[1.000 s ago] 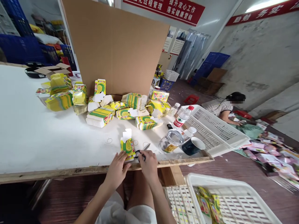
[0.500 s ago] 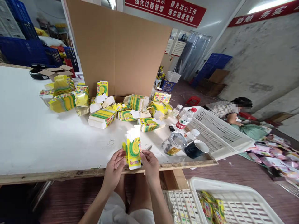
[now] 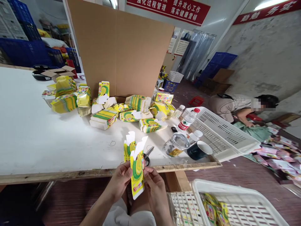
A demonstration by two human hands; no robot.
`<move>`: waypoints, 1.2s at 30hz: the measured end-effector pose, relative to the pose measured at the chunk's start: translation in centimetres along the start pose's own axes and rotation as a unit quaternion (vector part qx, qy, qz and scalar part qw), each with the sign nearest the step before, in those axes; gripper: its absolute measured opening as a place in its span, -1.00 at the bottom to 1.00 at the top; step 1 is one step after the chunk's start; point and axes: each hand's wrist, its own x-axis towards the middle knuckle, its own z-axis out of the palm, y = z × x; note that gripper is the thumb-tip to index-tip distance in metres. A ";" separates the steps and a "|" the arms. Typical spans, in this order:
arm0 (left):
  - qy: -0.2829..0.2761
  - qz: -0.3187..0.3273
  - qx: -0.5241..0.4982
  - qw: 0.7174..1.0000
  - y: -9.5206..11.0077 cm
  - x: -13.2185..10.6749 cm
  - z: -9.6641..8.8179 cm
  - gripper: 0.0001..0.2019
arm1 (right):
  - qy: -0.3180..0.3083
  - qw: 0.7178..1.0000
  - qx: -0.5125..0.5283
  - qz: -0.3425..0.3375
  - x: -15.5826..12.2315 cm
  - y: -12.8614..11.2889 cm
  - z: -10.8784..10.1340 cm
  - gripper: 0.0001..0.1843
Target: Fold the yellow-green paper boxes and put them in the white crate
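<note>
A small yellow and green printed carton with raised white end flaps is between my two hands, above my lap at the table's front edge. My left hand pinches its left edge. On its right edge my right hand closes thumb and fingers. A second carton of the same print, its flaps also up, stands just behind the first; whether my left fingers hold it too is hidden. Dark-handled scissors lie on the table beyond my right hand.
Bundles of flat cartons line the table before a tall cardboard sheet. To the right are a plastic jar, a dark mug, a red-capped bottle and a white crate. A lower basket holds yellow packs. A person bends at far right.
Both hands and the front carton have come down and closer to me. The second carton now shows more fully behind it, and the scissors are uncovered. The person at right has shifted rightward.
</note>
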 end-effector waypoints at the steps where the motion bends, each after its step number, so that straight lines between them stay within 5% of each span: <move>1: -0.004 0.004 0.006 1.000 0.0 0.0 0.0 -0.54 | 0.002 1.000 -0.011 -0.008 -0.1 0.0 -0.1 -0.64; 9: -0.014 0.054 0.103 0.993 -0.3 0.2 0.3 -0.52 | -0.021 0.991 -0.106 -0.073 -0.8 -0.4 -0.4 -0.61; 14: 0.015 0.041 0.073 0.996 -0.4 0.0 0.6 -0.55 | -0.029 0.976 -0.187 -0.105 -1.0 -0.4 -0.5 -0.60; 19: 0.030 -0.025 -0.039 0.998 -0.2 -0.5 1.3 -0.65 | 0.026 0.881 -0.381 -0.281 -1.9 -1.4 -0.4 -0.79; 23: 0.009 -0.087 -0.078 0.993 0.0 -1.0 1.8 -0.70 | -0.043 0.812 -0.457 -0.362 -2.3 -3.0 0.1 -0.62; 26: -0.004 -0.102 -0.073 0.992 0.0 -1.3 1.8 -0.70 | -0.056 0.830 -0.422 -0.361 -2.0 -3.8 0.4 -0.74; 32: -0.091 -0.072 0.026 0.993 0.6 -1.5 2.4 -0.53 | -0.028 0.929 -0.253 -0.270 -1.6 -4.1 0.2 -0.79; 36: -0.112 -0.058 0.096 0.987 0.8 -1.5 2.6 -0.51 | -0.009 0.918 -0.272 -0.288 -1.5 -4.2 -0.3 -0.75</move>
